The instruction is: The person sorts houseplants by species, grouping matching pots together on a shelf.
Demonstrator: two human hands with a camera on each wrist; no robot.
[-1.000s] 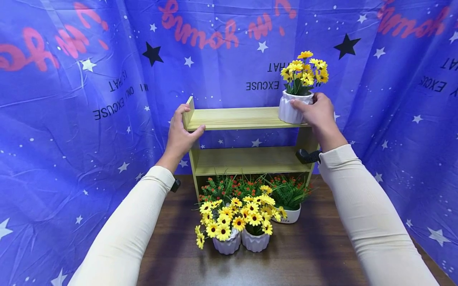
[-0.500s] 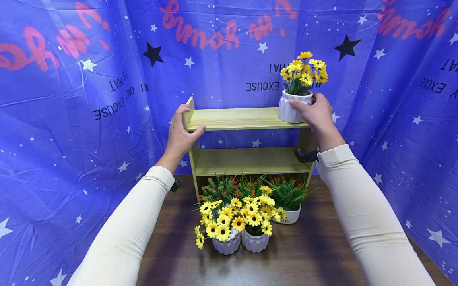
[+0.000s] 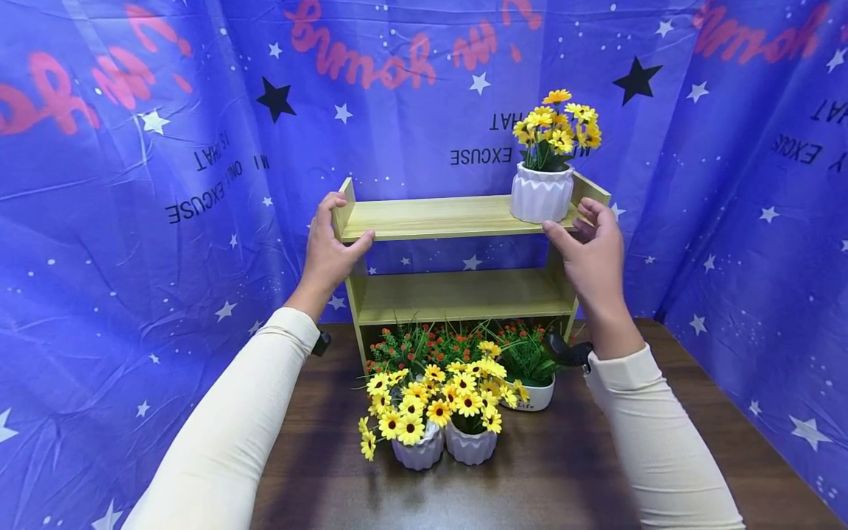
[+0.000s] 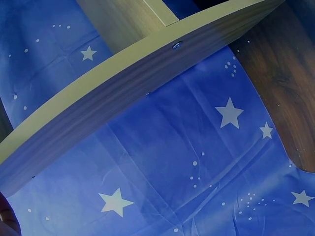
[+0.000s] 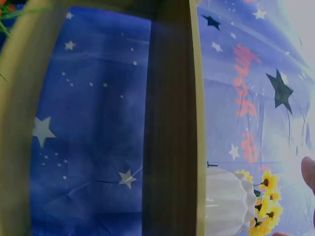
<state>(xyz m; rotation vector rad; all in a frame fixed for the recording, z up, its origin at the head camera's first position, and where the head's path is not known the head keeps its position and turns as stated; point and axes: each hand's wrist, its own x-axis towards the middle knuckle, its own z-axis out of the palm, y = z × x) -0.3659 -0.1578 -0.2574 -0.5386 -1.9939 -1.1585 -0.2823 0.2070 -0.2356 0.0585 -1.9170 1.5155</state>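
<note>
A white fluted pot of yellow daisies [image 3: 542,193] stands upright at the right end of the top board of a pale wooden shelf [image 3: 430,218]. My left hand [image 3: 329,246] grips the shelf's left end, fingertips at the side panel and thumb at the board's front edge. Just below and right of the pot is my right hand [image 3: 592,258], its fingers bent and spread from the thumb, nothing held between them. In the right wrist view, the daisy pot [image 5: 229,204] is partly cut off, with a fingertip [image 5: 308,172] apart from it.
Two more white pots of yellow daisies [image 3: 472,445] stand side by side on the brown table [image 3: 543,478]. Behind them, red-flowered green plants [image 3: 530,350], one in a white oval pot [image 3: 536,397], sit by the lowest level. A blue starry curtain [image 3: 397,132] hangs around.
My right hand has let go of the daisy pot and moved slightly down and right of it. The pot stays on the top board; my left hand keeps its grip.
</note>
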